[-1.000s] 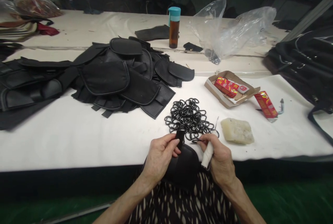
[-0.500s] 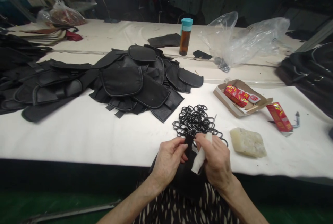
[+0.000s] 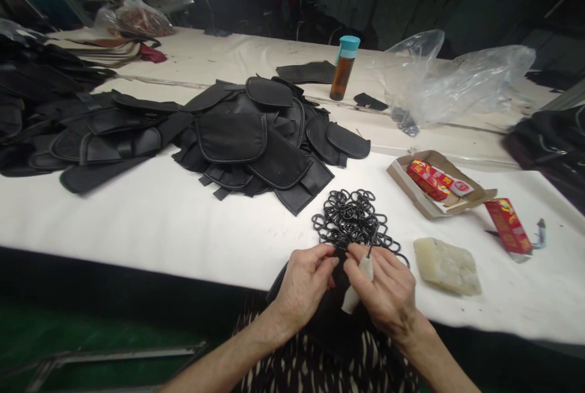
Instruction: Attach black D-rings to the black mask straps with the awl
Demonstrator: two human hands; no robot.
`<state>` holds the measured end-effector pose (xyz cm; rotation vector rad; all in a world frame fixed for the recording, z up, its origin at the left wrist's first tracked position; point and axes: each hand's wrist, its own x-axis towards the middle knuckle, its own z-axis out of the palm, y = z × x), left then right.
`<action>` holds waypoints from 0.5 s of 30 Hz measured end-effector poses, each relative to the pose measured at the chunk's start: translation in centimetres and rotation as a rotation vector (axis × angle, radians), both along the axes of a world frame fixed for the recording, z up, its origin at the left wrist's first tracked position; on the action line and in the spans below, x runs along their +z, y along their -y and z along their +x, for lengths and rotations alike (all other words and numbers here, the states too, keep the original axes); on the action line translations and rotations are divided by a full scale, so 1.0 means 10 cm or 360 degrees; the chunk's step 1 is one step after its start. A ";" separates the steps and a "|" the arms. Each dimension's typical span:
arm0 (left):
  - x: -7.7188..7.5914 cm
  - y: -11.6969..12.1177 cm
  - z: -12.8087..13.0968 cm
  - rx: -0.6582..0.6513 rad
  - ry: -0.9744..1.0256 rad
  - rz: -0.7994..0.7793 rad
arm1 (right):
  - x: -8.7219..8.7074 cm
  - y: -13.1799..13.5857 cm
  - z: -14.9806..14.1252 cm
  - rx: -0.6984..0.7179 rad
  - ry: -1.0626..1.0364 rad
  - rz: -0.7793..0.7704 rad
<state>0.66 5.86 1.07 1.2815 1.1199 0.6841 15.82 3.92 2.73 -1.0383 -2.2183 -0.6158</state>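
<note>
We sit at a long white-covered table [image 3: 137, 234], with a heap of black padded pieces [image 3: 231, 137] spread over its left and middle part. A dark bag [image 3: 548, 137] lies at the right edge, and a crumpled clear plastic bag [image 3: 475, 85] stands towards the back; we can make out no readable lettering on it.

Over our lap, at the table's front edge, we have a black piece [image 3: 331, 314]. Our left hand [image 3: 306, 286] pinches its upper end, thumb against fingers. Our right hand [image 3: 388, 292] closes round a white-handled tool [image 3: 365, 268], its thin metal shaft pointing up, while the fingertips come together at the same end of the piece; whether they also grip a ring we cannot tell.

Right of our hands, an open cardboard tray [image 3: 406, 189] holds red packets [image 3: 429, 180] with yellow and white print, too small to read, and a round red mark on a pale end. A pale, rough block [image 3: 446, 266] lies in front of the tray. The blue-capped bottle [image 3: 343, 70] behind shows no legible label. A separate red carton [image 3: 508, 227] carries yellow markings, also unreadable. Smallest are the black metal rings [image 3: 350, 216], piled just beyond our fingers.
</note>
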 end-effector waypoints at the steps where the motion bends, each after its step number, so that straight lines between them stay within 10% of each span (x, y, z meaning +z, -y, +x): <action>1: 0.00 0.01 0.00 0.0001 0.0008 0.0018 | 0.01 0.00 0.00 0.0014 0.0000 0.0003; 15: -0.01 0.00 -0.02 0.0080 0.0290 -0.0193 | -0.25 0.19 -0.08 0.0043 -0.0539 -0.0410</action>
